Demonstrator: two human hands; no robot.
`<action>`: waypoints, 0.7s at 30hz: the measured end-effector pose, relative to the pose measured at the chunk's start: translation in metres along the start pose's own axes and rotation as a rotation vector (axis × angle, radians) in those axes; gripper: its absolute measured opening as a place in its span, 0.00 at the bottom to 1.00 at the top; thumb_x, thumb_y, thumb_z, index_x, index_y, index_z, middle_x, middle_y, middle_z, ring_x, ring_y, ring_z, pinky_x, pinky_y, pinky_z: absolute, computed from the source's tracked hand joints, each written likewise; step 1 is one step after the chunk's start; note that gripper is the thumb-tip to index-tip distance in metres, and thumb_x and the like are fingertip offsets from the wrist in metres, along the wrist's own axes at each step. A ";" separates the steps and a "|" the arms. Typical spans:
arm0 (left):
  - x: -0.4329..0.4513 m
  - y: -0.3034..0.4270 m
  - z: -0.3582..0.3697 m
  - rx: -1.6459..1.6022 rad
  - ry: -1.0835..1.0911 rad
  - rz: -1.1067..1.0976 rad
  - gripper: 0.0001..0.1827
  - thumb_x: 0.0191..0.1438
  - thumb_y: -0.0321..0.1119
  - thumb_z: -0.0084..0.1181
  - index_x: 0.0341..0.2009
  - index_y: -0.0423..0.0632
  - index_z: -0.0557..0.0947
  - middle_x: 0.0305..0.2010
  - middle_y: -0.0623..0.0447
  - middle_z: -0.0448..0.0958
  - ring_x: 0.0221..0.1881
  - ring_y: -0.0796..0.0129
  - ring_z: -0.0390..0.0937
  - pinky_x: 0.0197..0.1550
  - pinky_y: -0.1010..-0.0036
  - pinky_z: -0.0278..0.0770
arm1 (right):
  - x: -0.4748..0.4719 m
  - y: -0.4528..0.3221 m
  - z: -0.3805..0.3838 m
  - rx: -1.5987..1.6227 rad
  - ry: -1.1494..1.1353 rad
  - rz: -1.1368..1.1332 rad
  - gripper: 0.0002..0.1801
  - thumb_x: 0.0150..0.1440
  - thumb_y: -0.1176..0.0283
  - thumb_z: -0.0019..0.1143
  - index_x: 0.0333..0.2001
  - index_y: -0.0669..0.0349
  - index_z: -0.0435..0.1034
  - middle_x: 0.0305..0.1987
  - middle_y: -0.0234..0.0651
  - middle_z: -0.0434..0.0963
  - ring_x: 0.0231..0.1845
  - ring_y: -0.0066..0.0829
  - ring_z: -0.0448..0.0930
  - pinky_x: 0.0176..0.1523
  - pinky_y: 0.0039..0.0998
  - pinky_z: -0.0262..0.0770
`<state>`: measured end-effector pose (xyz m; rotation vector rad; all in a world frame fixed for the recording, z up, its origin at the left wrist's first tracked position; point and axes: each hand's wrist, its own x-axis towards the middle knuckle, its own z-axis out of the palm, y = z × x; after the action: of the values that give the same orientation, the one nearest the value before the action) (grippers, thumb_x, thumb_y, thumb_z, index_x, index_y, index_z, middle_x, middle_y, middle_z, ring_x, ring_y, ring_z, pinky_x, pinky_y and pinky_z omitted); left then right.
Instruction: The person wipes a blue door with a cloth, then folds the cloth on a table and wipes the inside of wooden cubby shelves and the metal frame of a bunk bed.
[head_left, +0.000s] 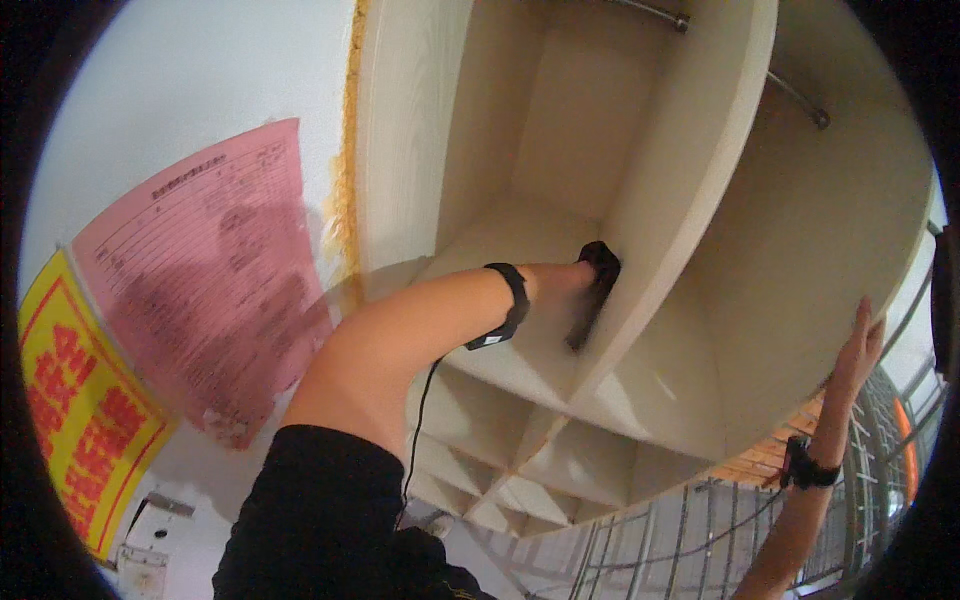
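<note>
My left hand (564, 282) reaches into the left bay of a pale wooden wardrobe cabinet (480, 240). It is shut on a dark cloth-like item (592, 300), which is blurred and lies against the upright divider panel (675, 225). Part of the hand is hidden behind that item. At the far right, my right hand (859, 352) rests at the edge of the cabinet's outer side panel (825, 247), fingers stretched out and holding nothing that I can see. Each wrist wears a black strap with a small device, and a thin cable runs from it.
Metal hanging rods (799, 99) cross the upper bays. Small square compartments (574, 457) sit beneath the bays. Left, the wall carries a pink printed sheet (202, 277), a yellow sign (97, 420) and a socket box (146, 555). Wire racks (675, 540) stand at lower right.
</note>
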<state>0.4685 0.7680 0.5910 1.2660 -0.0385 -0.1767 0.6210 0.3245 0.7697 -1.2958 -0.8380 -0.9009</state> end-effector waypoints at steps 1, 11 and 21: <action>0.023 0.004 -0.010 -0.017 -0.020 -0.008 0.22 0.63 0.48 0.41 0.47 0.44 0.77 0.49 0.50 0.76 0.46 0.60 0.72 0.52 0.65 0.71 | 0.003 -0.003 -0.011 -0.020 0.000 0.014 0.28 0.63 0.58 0.51 0.56 0.70 0.64 0.50 0.39 0.74 0.48 0.27 0.74 0.50 0.27 0.70; 0.191 0.037 -0.139 0.228 0.123 -0.037 0.22 0.63 0.48 0.42 0.47 0.43 0.77 0.48 0.50 0.77 0.46 0.60 0.73 0.51 0.65 0.71 | -0.053 -0.035 -0.039 -0.197 0.109 0.057 0.31 0.65 0.59 0.45 0.65 0.68 0.55 0.61 0.43 0.66 0.58 0.32 0.67 0.60 0.31 0.63; 0.209 0.132 -0.138 0.380 0.326 0.449 0.22 0.63 0.47 0.41 0.49 0.43 0.76 0.50 0.49 0.76 0.47 0.59 0.73 0.52 0.65 0.71 | -0.101 -0.011 -0.077 -0.146 0.168 0.145 0.34 0.65 0.53 0.43 0.67 0.64 0.53 0.65 0.41 0.60 0.62 0.32 0.63 0.65 0.33 0.56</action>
<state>0.7063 0.9045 0.6606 1.6155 -0.0772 0.4440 0.5694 0.2551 0.6762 -1.3668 -0.5485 -0.9542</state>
